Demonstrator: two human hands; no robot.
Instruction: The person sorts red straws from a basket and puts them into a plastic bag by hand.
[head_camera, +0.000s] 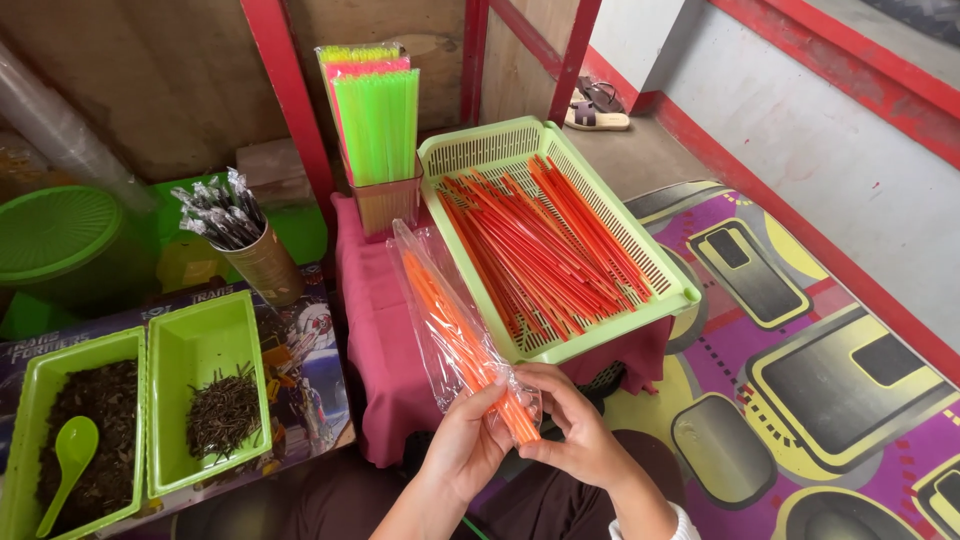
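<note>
Orange straws (470, 340) sit bundled inside a clear plastic bag (430, 300) that I hold low in the middle of my view, the bag slanting up and away from me toward the top left. My left hand (465, 445) wraps around the lower end of the bag from the left, its grip clenched on the plastic and the straws inside. My right hand (575, 430) meets it from the right, fingers (535, 385) pinching the bottom end of the same bag where the straw tips show through, so both hands are grasping the one bundle. Just behind the bag, a light green slotted basket (680, 290) rests on a dark pink cloth (375, 330) and holds a loose heap of red-orange straws (545, 245). Beyond its near-left corner, a small box (385, 205) holds upright packs of neon green straws (378, 125), with pink ones (365, 66) behind them. Off to the left, a round cup (265, 265) holds wrapped dark sticks (220, 210). Nearer me on that side are two green trays: the left tray (25, 400) holds dark crumbly stuff and a green spoon (68, 460), and the right tray (200, 340) holds a small pile of thin dark bits. A patterned purple mat (800, 400) covers the floor on my right.
</note>
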